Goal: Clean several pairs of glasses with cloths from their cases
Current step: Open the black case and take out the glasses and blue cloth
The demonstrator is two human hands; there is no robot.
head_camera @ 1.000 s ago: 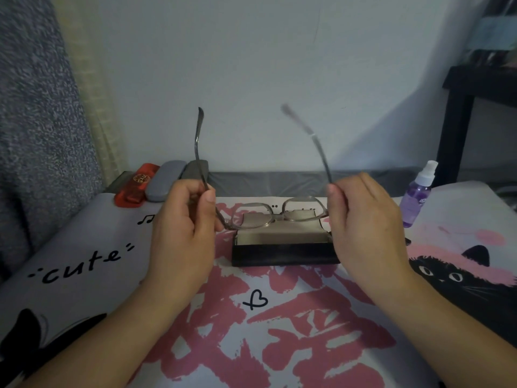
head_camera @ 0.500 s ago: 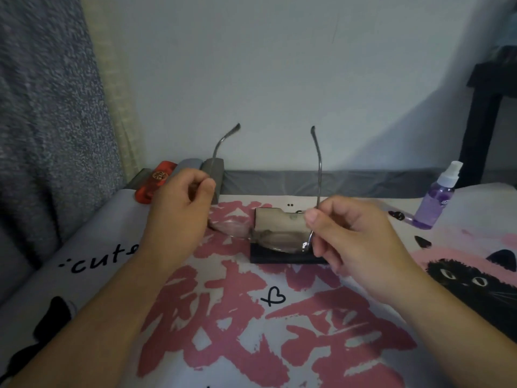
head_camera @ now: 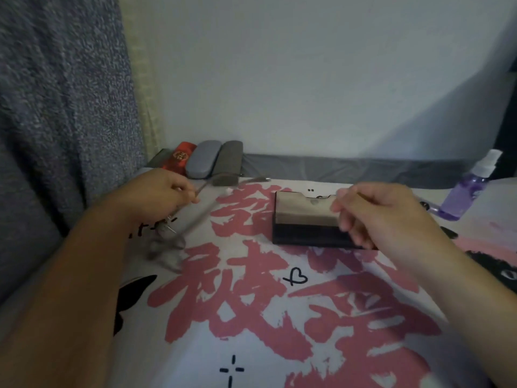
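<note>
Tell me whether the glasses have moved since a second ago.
Yes. The glasses, held by the left hand, went from above the open case to its left.

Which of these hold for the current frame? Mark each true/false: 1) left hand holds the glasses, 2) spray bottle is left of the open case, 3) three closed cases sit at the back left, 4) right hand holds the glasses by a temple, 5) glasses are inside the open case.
1) The left hand holds the glasses: true, though the frame is blurred there.
2) False. The spray bottle stands to the right of the open case.
3) True: a red case, a blue-grey case and a dark grey case.
4) False. The right hand is over the open case, off the glasses.
5) False. They are left of it, over the printed cloth.
</note>
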